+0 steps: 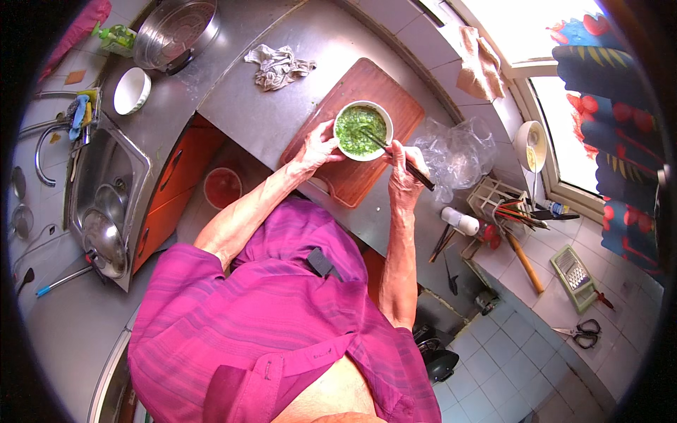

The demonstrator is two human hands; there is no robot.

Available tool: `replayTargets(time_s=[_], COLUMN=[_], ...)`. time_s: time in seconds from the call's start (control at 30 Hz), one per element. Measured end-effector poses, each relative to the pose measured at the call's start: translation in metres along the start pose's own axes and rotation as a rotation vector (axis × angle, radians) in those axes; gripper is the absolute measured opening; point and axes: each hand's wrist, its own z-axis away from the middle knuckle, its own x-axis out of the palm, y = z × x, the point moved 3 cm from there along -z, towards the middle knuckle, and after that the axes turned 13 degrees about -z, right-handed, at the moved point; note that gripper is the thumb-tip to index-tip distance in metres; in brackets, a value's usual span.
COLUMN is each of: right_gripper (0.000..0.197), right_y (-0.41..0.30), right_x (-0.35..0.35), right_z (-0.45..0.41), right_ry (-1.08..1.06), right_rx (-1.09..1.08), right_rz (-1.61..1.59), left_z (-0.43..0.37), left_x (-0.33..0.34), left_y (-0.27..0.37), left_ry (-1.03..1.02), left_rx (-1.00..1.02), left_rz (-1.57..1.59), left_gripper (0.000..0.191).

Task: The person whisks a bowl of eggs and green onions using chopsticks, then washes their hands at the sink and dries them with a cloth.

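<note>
A white bowl [390, 114] rests on a reddish-brown wooden cutting board [365, 76]. Inside it is a wet, chopped green mixture [359, 127]. My left hand [319, 145] grips the bowl's left rim and side, thumb towards the front. Dark chopsticks [420, 175] are held in my right hand [404, 169] at the bowl's right edge, and their tips dip into the green mixture. Crumpled clear plastic bags [457, 153] lie just to the right of that hand.
A crumpled cloth [280, 66] lies on the steel counter [227, 100]. Farther left are an empty white bowl [132, 91], a steamer pot [177, 37] and a sink [135, 153] holding metal lids. A utensil rack [497, 195], a grater [572, 277] and scissors [586, 334] are at right.
</note>
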Motion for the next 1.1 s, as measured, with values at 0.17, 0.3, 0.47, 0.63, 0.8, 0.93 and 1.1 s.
replayTargets(time_s=[0.17,0.3,0.47,0.63,0.8,0.93,1.1], right_gripper=[0.026,0.026,0.026,0.039,0.038,0.039,0.038], right_y=[-0.015,-0.033,-0.061,-0.068,-0.058,-0.051,-0.06], right_x=[0.0,0.007,0.008,0.013,0.01,-0.004,0.004], right_z=[-0.015,-0.015,-0.037,-0.086,-0.12,-0.115,-0.103], right_ry=[0.096,-0.155,-0.115,-0.096,-0.047,0.016,0.009], right_rx=[0.145,-0.008,0.01,0.046,0.09,0.184,0.088], right_rz=[-0.011,0.178,0.215,0.303,0.268,0.254,0.327], left_z=[0.002,0.003,0.001,-0.001,-0.002,-0.007,-0.007], left_x=[0.0,-0.002,-0.003,-0.002,-0.004,-0.007,-0.005], left_y=[0.002,0.001,0.0,-0.003,-0.003,-0.013,-0.01], left_ry=[-0.019,-0.034,-0.01,-0.013,-0.004,-0.033,-0.019], left_rx=[-0.004,0.037,0.027,0.036,0.044,0.057,0.071], left_rz=[0.001,0.021,-0.009,0.007,-0.01,0.037,0.003], left_gripper=[0.062,0.062,0.059,0.059,0.06,0.06,0.061])
